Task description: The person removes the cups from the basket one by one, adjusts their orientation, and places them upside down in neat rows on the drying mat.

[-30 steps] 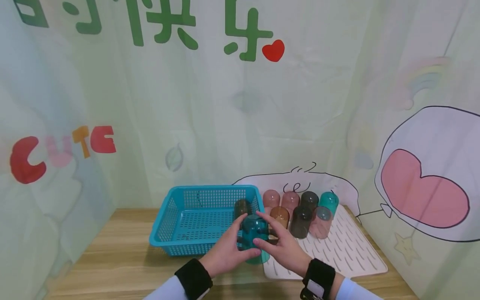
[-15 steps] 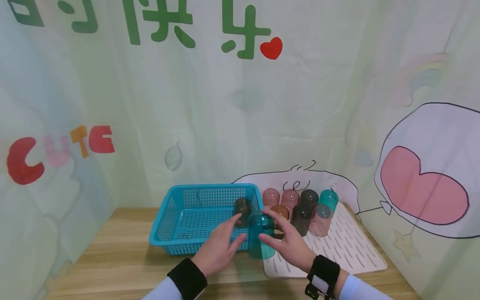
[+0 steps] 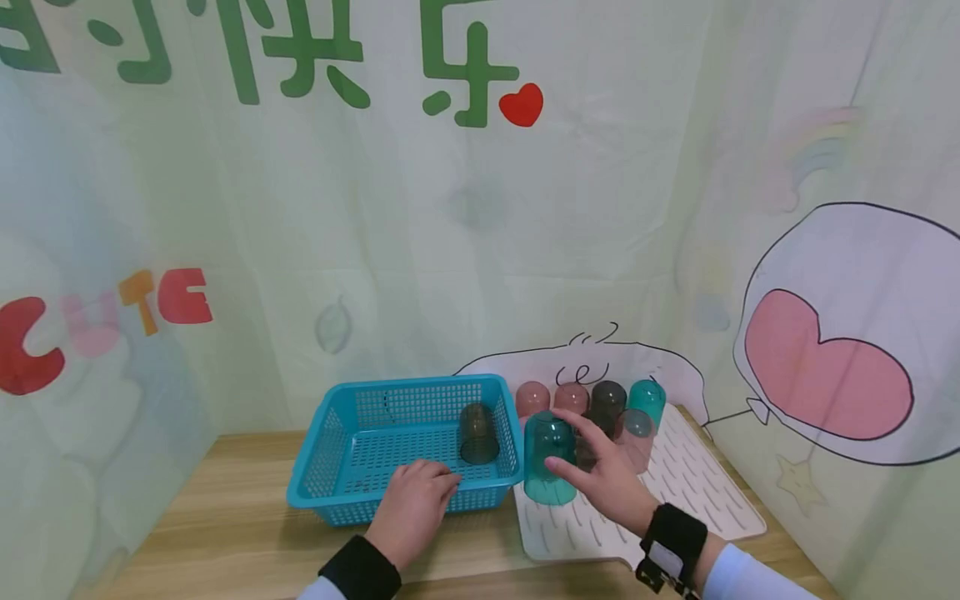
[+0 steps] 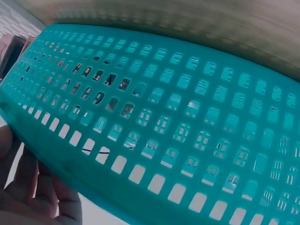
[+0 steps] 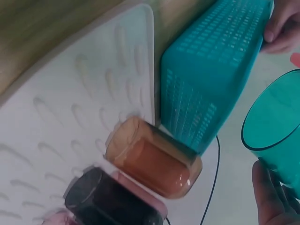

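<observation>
My right hand (image 3: 611, 479) holds a teal glass tumbler (image 3: 550, 479), domed base up and mouth down, above the left part of a white ridged drying mat (image 3: 705, 492). The tumbler's open mouth shows in the right wrist view, with fingertips (image 5: 265, 187) against its side. At the front rim of a blue plastic basket (image 3: 307, 479), my left hand (image 3: 412, 504) has its fingers bent over the edge. In the left wrist view those fingers (image 4: 42, 187) are partly hidden by the rim. A smoky dark tumbler (image 3: 477, 435) stands inside the basket at its right end.
Several upturned tumblers stand on the mat: pink ones (image 3: 533, 400), a dark one (image 3: 607, 402), a teal one (image 3: 647, 400) and a greyish-pink one (image 3: 636, 442). An amber tumbler (image 5: 154, 159) is nearest the basket. A printed cloth backdrop (image 3: 420, 275) rises behind the wooden table (image 3: 225, 508).
Both hands were on the teal tumbler at first. My left hand has let go and moved left to the basket's rim; my right hand has carried the tumbler right, over the mat.
</observation>
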